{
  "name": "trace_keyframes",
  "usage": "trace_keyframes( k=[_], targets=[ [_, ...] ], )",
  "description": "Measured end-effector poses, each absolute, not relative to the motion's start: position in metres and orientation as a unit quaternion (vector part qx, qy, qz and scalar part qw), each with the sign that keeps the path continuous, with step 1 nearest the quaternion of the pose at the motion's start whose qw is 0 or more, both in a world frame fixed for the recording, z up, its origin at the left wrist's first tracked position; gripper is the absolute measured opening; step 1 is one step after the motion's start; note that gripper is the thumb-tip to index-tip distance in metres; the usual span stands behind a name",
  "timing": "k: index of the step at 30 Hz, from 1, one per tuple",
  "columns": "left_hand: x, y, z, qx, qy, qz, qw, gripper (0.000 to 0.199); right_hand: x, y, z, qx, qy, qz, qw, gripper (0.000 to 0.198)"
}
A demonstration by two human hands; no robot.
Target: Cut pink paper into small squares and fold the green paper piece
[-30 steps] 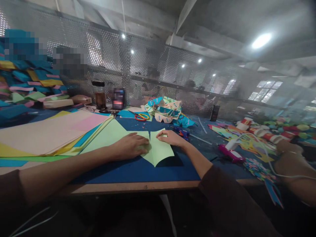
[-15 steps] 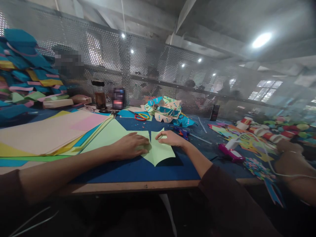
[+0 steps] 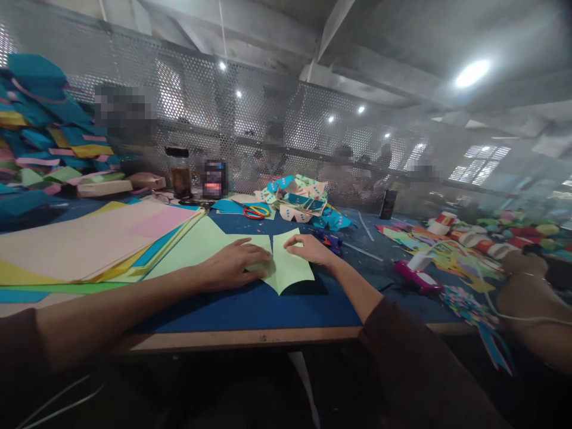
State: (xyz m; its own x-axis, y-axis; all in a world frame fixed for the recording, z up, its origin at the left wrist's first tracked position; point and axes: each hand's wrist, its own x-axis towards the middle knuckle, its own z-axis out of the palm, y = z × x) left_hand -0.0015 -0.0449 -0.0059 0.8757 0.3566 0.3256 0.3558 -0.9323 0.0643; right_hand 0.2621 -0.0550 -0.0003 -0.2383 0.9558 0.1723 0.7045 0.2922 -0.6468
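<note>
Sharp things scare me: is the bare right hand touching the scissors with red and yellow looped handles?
Apart. The head view shows blue tabletop between the right hand and the scissors.

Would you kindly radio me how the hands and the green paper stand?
Left hand rests on green paper. Right hand, fingers bent, at its lifted right-hand part. Scissors and glue gun lie beyond, off the green paper.

Toward the far edge of the bench [image 3: 232, 314] stand a bottle [image 3: 181, 179] and a phone [image 3: 214, 179], with scissors [image 3: 254, 216] and a heap of paper masks [image 3: 300, 202] to their right. Rightward, by the near edge, a magenta device [image 3: 417, 280] lies beside a rosette [image 3: 465, 302].
</note>
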Motion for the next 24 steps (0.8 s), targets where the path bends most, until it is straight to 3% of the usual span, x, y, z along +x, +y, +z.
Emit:
trace_keyframes(
  k=[24],
  targets=[
    [-0.001, -0.046, -0.005, 0.971, 0.175, 0.164, 0.013, 0.033, 0.274, -0.059, 0.008, -0.497, -0.789, 0.274, 0.233, 0.026]
  ],
)
